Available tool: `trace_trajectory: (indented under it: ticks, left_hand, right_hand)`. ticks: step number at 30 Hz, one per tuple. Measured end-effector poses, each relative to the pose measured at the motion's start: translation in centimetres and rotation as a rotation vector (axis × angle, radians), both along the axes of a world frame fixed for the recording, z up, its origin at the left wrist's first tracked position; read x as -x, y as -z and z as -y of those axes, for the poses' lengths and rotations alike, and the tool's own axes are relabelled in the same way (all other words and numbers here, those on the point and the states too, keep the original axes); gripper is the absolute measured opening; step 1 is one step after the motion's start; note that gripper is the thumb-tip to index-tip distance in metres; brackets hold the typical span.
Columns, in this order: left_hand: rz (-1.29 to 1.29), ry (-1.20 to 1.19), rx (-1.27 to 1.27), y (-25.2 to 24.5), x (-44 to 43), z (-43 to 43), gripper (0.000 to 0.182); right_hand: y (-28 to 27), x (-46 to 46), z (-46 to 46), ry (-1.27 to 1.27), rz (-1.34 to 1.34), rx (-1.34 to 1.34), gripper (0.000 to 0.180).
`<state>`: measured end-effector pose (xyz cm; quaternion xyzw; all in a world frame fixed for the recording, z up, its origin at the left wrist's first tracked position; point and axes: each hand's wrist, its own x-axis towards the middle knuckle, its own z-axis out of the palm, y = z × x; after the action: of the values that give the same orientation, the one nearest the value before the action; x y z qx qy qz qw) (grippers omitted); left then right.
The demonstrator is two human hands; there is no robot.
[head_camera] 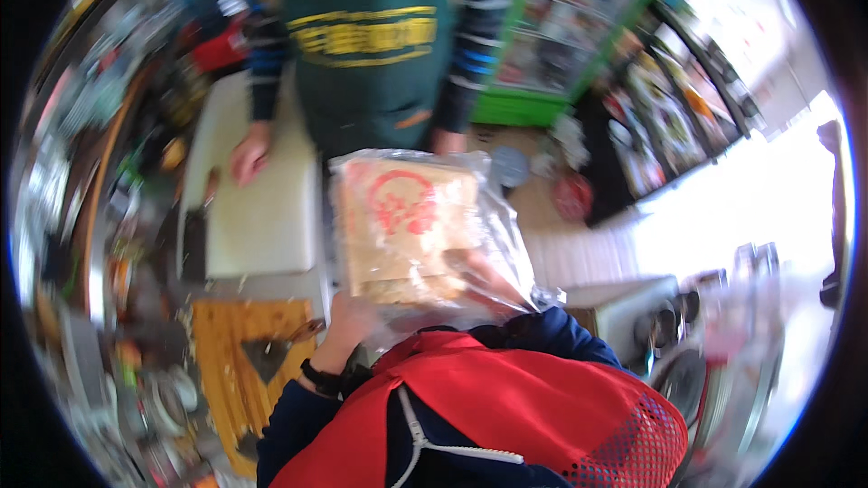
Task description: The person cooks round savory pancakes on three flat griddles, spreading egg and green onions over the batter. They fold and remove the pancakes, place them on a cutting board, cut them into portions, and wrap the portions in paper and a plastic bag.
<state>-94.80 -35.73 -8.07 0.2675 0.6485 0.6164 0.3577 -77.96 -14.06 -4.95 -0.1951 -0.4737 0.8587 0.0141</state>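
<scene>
In front of my chest is a clear plastic bag [512, 230] around a brown paper packet [413, 257] with red printing on its face. My left hand [352, 318] grips the bag at its near left corner; a dark band circles that wrist. Toward the near right side, my right hand [488, 281] holds the packet, thumb on its face. Glossy plastic overlaps this hand, and I cannot tell whether it is inside the bag or behind a fold. Motion blurs both hands.
Across from me stands a person in a green apron [369, 102], one hand [251, 156] over a white cutting board [264, 230]. A dark-bladed knife [195, 244] lies at its left edge. Nearer, a wooden board [224, 352] carries a triangular scraper [268, 356]. A green-framed cabinet [519, 105] stands beyond.
</scene>
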Motion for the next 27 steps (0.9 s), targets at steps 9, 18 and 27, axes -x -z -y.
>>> trace_trajectory:
  ticks: [9,18,27]
  left_hand:
    - [1.377,0.385,-0.121,-1.9,8.4,-7.7,0.051]
    - [0.587,0.552,0.199,-1.7,10.4,-16.4,0.031]
    - [0.369,0.990,0.430,-3.7,9.1,-23.3,0.022]
  right_hand:
    - [-0.5,2.5,-0.9,0.478,-0.151,0.047,0.051]
    - [-2.7,0.4,-4.5,0.819,-0.122,0.083,0.048]
    - [-7.0,-3.8,-5.1,1.179,-0.031,-0.043,0.050]
